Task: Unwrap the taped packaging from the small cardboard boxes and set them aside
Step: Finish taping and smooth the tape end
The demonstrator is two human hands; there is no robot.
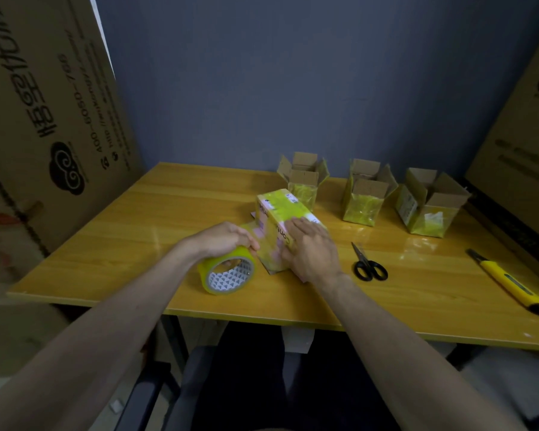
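A small box wrapped in yellow tape [280, 213] lies on the wooden table [131, 244] in the middle. My right hand [311, 247] lies flat on its near end with the fingers straight, pressing on the tape. My left hand [227, 239] grips the top of a roll of yellow tape [227, 273] that stands on edge just left of the box. A strip of tape seems to run from the roll to the box. Three small cardboard boxes with open flaps stand at the back: one [304, 178], a second [366, 194] and a third [428, 203].
Black-handled scissors [369, 264] lie right of the box. A yellow utility knife [511, 283] lies near the table's right edge. Large cardboard cartons lean at the left [44, 104] and right [523, 135]. A blue-grey wall stands behind the table. A dark chair shows below the table.
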